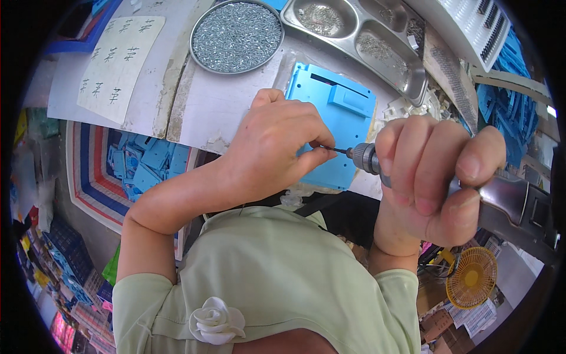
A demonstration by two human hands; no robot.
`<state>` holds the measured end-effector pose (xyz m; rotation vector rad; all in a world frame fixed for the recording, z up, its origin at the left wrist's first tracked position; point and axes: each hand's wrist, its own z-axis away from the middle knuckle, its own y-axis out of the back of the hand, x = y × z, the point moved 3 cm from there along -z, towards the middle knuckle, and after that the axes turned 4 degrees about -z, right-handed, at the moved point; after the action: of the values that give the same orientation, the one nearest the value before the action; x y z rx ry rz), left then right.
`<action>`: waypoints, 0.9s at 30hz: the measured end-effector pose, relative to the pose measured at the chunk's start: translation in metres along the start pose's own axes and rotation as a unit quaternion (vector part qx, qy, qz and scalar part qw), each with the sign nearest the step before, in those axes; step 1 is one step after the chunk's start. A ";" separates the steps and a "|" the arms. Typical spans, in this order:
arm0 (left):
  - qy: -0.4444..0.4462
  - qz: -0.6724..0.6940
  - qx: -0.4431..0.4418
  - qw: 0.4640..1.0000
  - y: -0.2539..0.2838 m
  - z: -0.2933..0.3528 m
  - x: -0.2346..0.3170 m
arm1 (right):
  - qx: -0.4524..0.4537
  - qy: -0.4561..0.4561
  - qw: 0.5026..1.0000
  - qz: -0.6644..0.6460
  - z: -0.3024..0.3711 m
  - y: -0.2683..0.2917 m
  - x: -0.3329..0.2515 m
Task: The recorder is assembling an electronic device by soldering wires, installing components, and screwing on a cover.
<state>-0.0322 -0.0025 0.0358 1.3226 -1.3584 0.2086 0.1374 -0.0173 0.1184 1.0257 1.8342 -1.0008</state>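
Note:
My right hand [436, 171] is wrapped round an electric screwdriver [510, 203], which lies nearly level and points left. Its thin dark bit [341, 150] reaches the fingertips of my left hand [280, 141]. There the thumb and index finger pinch together at the end of the bit; whether a screw is between them is hidden. Beneath both hands lies a light blue plastic panel [348, 127] with a slot, a raised rectangular block and small holes. The bit is held above the panel's surface. My left hand covers the panel's left part.
Beyond the panel stand a round metal dish [233, 72] of small screws [239, 35] and a steel compartment tray [339, 47] with small parts. A marked paper sheet [124, 65] lies left. Below the table edge is a striped bag [88, 171] of blue parts; a yellow fan [471, 277] stands lower right.

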 end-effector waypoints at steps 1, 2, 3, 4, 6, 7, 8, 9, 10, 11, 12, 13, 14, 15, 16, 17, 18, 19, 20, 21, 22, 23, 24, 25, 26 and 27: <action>-0.003 -0.006 -0.004 1.000 0.001 -0.001 -0.001 | 0.001 0.001 1.000 0.001 0.000 0.000 0.002; -0.004 -0.015 -0.008 1.000 0.003 -0.001 -0.003 | 0.001 0.004 1.000 -0.001 -0.002 -0.001 0.006; -0.013 -0.033 -0.022 0.999 0.004 -0.003 -0.003 | -0.001 0.003 1.000 0.001 -0.002 -0.002 0.007; -0.021 -0.051 -0.036 0.998 0.004 -0.005 -0.002 | -0.003 -0.001 1.000 0.004 -0.002 -0.002 0.007; -0.040 -0.055 -0.058 0.996 0.008 -0.011 -0.004 | -0.008 -0.010 1.000 0.010 -0.003 -0.004 0.007; -0.050 -0.040 -0.065 0.996 0.011 -0.015 -0.007 | -0.004 -0.006 1.000 0.009 -0.005 -0.002 0.008; -0.062 -0.023 -0.073 0.995 0.013 -0.021 -0.013 | 0.001 -0.002 1.000 0.010 -0.005 0.001 0.009; -0.057 -0.072 -0.005 0.996 0.031 -0.030 -0.030 | 0.010 0.012 1.000 0.006 -0.005 0.004 0.010; -0.054 -0.120 0.061 0.989 0.053 -0.039 -0.052 | 0.026 0.020 0.999 0.007 -0.004 0.008 0.009; -0.014 -0.254 0.068 0.965 0.065 -0.042 -0.079 | 0.040 0.027 0.999 0.006 -0.004 0.012 0.009; 0.022 -0.378 0.072 0.923 0.071 -0.042 -0.102 | 0.058 0.033 0.998 0.010 -0.003 0.017 0.010; 0.025 -0.365 0.066 0.928 0.073 -0.033 -0.112 | 0.067 0.027 0.997 -0.008 -0.004 0.020 0.017; 0.016 -0.340 0.058 0.939 0.070 -0.032 -0.119 | 0.078 0.028 0.996 -0.010 0.000 0.020 0.015; 0.007 -0.314 0.048 0.948 0.068 -0.033 -0.124 | 0.089 0.030 0.995 -0.013 0.004 0.021 0.013; 0.007 -0.299 0.061 0.952 0.071 -0.034 -0.127 | 0.101 0.034 0.994 -0.017 0.007 0.023 0.012; 0.009 -0.282 0.075 0.957 0.075 -0.035 -0.129 | 0.104 0.032 0.994 -0.021 0.014 0.023 0.008; 0.008 -0.261 0.087 0.961 0.077 -0.038 -0.132 | 0.100 0.029 0.995 -0.008 0.022 0.024 0.003; -0.012 -0.299 0.095 0.949 0.081 -0.039 -0.136 | 0.094 0.027 0.995 0.002 0.028 0.024 0.000; -0.019 -0.327 0.086 0.941 0.082 -0.038 -0.138 | 0.085 0.024 0.996 0.013 0.034 0.024 -0.003; -0.027 -0.356 0.080 0.931 0.084 -0.039 -0.140 | 0.106 0.028 0.994 0.003 0.043 0.022 -0.003; -0.036 -0.384 0.074 0.920 0.083 -0.039 -0.141 | 0.108 0.021 0.994 -0.005 0.052 0.022 -0.006; -0.025 -0.392 0.061 0.917 0.084 -0.039 -0.143 | 0.107 0.015 0.994 -0.012 0.060 0.023 -0.010; -0.013 -0.404 0.046 0.914 0.086 -0.038 -0.145 | 0.108 0.010 0.994 -0.021 0.067 0.023 -0.013; 0.000 -0.415 0.031 0.909 0.086 -0.038 -0.146 | 0.103 0.010 0.995 -0.012 0.075 0.024 -0.015; 0.014 -0.385 0.024 0.923 0.087 -0.038 -0.147 | 0.109 0.011 0.994 -0.015 0.079 0.022 -0.013; 0.030 -0.354 0.017 0.935 0.088 -0.037 -0.147 | 0.114 0.011 0.993 -0.018 0.084 0.020 -0.012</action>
<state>-0.1230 0.1376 -0.0181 1.7335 -0.7574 -0.2213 0.1810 -0.0888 0.0929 1.1462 1.7904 -1.2470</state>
